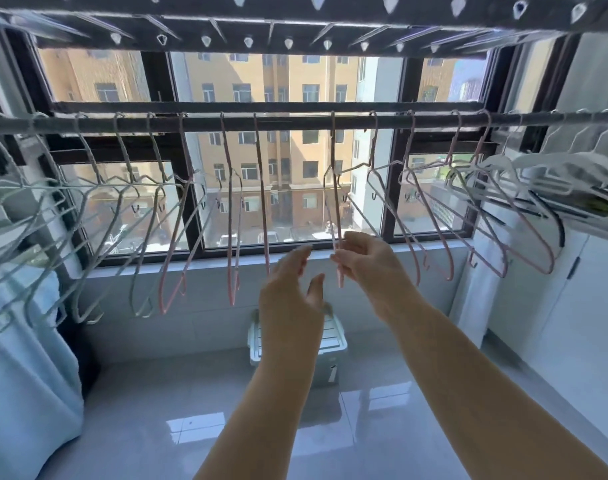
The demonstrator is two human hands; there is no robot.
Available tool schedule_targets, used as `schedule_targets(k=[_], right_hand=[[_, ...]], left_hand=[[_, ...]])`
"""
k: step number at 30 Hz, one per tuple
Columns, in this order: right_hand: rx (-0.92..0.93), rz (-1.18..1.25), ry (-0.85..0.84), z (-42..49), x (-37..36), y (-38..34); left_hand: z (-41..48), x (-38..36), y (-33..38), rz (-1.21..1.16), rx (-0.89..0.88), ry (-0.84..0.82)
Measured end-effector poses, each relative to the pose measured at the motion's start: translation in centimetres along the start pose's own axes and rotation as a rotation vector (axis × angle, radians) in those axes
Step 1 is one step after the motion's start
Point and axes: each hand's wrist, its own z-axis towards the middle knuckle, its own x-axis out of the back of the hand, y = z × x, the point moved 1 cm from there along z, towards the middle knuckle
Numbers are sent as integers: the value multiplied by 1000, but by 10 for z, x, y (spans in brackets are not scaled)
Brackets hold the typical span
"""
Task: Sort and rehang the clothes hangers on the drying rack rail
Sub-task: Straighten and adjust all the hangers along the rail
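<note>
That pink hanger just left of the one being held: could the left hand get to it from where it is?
Probably yes. The left hand is open and empty, just below the pink hanger on the rail, and nothing lies between them. The right hand pinches another pink hanger off to the side.

The hangers on the left (88, 209) are pale green, those in the middle and right (434, 216) pink, and the far right ones (551, 168) white. The rail (295, 123) is dark grey. The floor box (330, 344) is pale green with a ribbed lid
</note>
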Motion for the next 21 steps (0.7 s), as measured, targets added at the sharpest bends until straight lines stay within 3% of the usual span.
schedule_targets(k=[4,7,12,21], right_hand=[[294,-378,217,-16,-14,-9],[451,-412,145,-26,-36,-17],[287,-388,-167,-27,-74,-6],[85,-170,-168,-25,-110,8]], left_hand=[[7,18,-8,81,-116,145],[8,23,-19,88,-9,65],[2,31,-38,65,81,-7],[6,44,-62,-18,165,-76]])
